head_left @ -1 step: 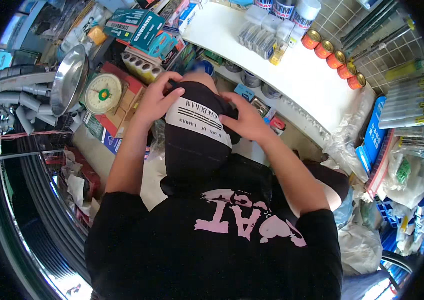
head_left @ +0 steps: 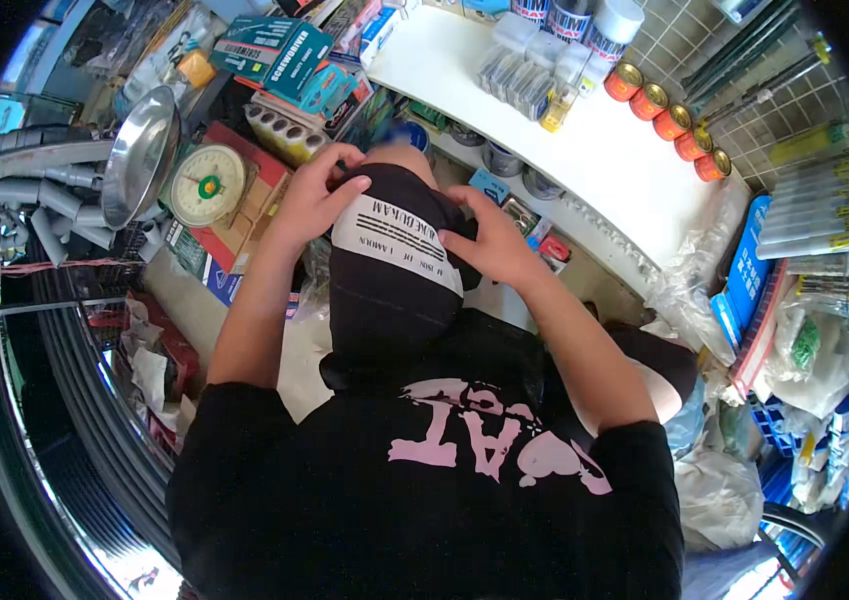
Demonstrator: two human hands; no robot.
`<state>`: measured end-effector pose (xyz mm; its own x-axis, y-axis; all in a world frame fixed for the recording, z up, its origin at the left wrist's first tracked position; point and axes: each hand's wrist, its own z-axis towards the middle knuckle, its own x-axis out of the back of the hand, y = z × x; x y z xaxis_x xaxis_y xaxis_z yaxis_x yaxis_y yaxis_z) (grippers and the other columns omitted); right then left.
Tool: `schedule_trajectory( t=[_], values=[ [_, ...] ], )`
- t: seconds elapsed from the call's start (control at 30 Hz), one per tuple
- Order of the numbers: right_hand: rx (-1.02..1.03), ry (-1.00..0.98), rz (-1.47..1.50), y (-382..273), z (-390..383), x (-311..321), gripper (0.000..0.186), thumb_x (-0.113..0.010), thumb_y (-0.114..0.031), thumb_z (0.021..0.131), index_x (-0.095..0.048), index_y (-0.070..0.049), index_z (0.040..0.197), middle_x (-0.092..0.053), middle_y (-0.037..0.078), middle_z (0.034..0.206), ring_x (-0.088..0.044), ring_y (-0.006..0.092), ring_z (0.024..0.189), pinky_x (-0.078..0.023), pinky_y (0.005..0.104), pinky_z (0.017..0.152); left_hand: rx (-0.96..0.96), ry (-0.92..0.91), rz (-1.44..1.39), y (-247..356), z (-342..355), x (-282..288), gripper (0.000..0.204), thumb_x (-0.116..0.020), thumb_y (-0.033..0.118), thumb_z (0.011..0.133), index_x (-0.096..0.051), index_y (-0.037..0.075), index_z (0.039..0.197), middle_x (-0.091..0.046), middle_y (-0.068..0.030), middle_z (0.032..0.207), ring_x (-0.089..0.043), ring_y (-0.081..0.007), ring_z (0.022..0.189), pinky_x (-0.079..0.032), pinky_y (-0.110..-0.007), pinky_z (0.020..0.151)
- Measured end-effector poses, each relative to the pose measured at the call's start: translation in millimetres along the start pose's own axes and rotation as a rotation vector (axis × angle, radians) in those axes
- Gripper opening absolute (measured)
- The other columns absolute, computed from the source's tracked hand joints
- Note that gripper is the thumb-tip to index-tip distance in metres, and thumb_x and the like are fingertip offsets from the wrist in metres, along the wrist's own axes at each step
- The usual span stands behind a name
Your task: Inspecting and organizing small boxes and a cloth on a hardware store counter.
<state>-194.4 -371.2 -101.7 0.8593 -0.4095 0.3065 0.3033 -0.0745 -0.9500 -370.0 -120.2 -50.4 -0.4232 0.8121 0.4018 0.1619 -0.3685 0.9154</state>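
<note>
Black shorts (head_left: pixel 384 305) with a white printed band cover my raised leg in the middle of the head view. Bare skin of the knee (head_left: pixel 402 158) shows past the far hem. My left hand (head_left: pixel 316 198) is closed on the cloth at the left of the hem, its thumb lying on top and the fingers curled. On the right side, my right hand (head_left: pixel 492 240) grips the same cloth, thumb on the white band, with its fingertips partly hidden in the folds. A black T-shirt (head_left: pixel 344 500) with pink print fills the lower part.
A dial scale (head_left: pixel 207 187) with a metal pan (head_left: pixel 141 160) stands at the left, near grey pipe fittings (head_left: pixel 64 205). Ahead, a white shelf (head_left: pixel 504 135) carries spray cans and several small red tins (head_left: pixel 672 122). Plastic bags (head_left: pixel 719 495) lie at right.
</note>
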Motion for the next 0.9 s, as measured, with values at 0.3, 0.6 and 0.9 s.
schedule_trajectory(
  t=[0.3,0.6,0.9],
  values=[
    [0.185,-0.569,-0.37,-41,-65,0,0.049,-0.065,-0.052,0.097,-0.072,-0.003,0.095,-0.069,0.018,0.089,-0.068,0.0351,0.083,-0.053,0.0452,0.075,-0.124,-0.684,0.514,22,-125,6,0.037,-0.072,0.025,0.095,-0.057,0.001,0.071,-0.051,-0.0082,0.061,-0.055,-0.016,0.062,-0.043,-0.036,0.06],
    [-0.33,-0.452,0.105,50,-56,-19,0.055,-0.059,-0.053,0.103,-0.07,0.001,0.099,-0.065,0.015,0.079,-0.058,0.0198,0.074,-0.049,0.04,0.071,0.356,-0.711,0.131,10,-102,50,0.028,-0.063,0.025,0.101,-0.073,-0.001,0.102,-0.066,-0.0083,0.077,-0.061,-0.0151,0.073,-0.052,-0.034,0.072],
    [0.077,-0.223,-0.01,-8,-71,0,0.032,-0.077,-0.03,0.091,-0.074,-0.003,0.108,-0.069,0.016,0.113,-0.067,0.0369,0.107,-0.054,0.0444,0.089,-0.266,-0.664,0.289,162,100,30,0.034,-0.062,0.017,0.098,-0.068,0.003,0.129,-0.074,-0.0147,0.115,-0.071,-0.0261,0.099,-0.056,-0.037,0.089]
  ],
)
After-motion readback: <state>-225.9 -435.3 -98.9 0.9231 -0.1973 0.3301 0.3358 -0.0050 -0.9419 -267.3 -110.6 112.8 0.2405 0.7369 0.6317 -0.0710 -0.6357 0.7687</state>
